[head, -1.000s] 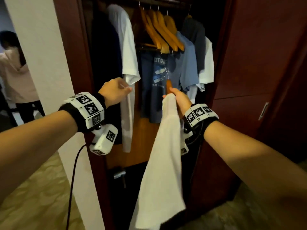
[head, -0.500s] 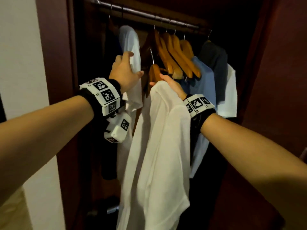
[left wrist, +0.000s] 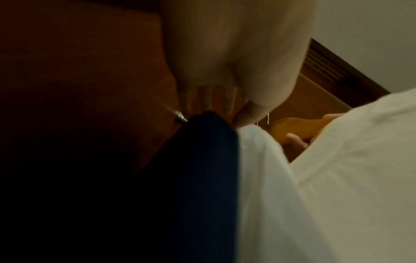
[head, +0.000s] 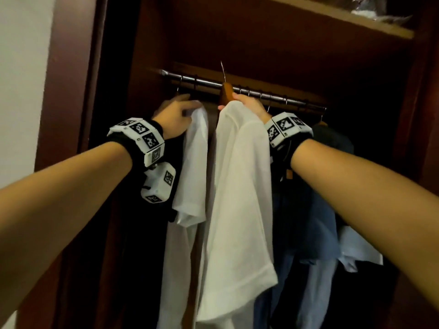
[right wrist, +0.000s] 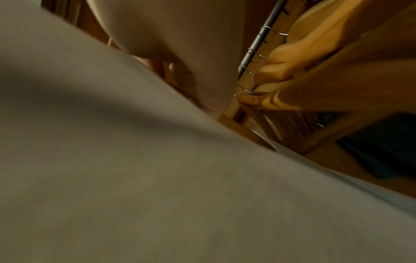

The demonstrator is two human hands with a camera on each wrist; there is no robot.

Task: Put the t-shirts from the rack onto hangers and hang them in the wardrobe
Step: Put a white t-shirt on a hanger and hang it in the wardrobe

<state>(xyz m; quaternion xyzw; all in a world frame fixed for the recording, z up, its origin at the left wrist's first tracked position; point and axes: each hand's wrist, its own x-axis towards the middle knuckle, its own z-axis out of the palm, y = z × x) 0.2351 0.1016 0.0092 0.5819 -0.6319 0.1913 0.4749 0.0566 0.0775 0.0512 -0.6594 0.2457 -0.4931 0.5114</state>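
My right hand (head: 247, 105) grips the top of a wooden hanger (head: 225, 93) that carries a white t-shirt (head: 240, 193). Its metal hook (head: 222, 70) stands up in front of the wardrobe rail (head: 209, 83), above it. My left hand (head: 175, 112), fingers straight, presses against the shoulder of another white t-shirt (head: 193, 162) hanging on the rail's left part. In the left wrist view the left hand's fingers (left wrist: 209, 99) lie on a dark blue garment (left wrist: 202, 160) and the white shirt (left wrist: 270, 178), with the hanger (left wrist: 299, 129) beyond. The right wrist view is mostly filled by the white t-shirt (right wrist: 157, 178).
Several empty wooden hangers (right wrist: 299, 58) and blue and dark shirts (head: 308, 222) hang on the right part of the rail (right wrist: 254, 46). A shelf (head: 356, 22) runs above. The wardrobe's dark wooden frame (head: 71, 91) borders a white wall (head: 21, 67) at left.
Both hands have risen toward the rail. The right hand has lifted the hanger with the white t-shirt until its hook stands above the rail. The left hand has moved up the hanging white shirt.
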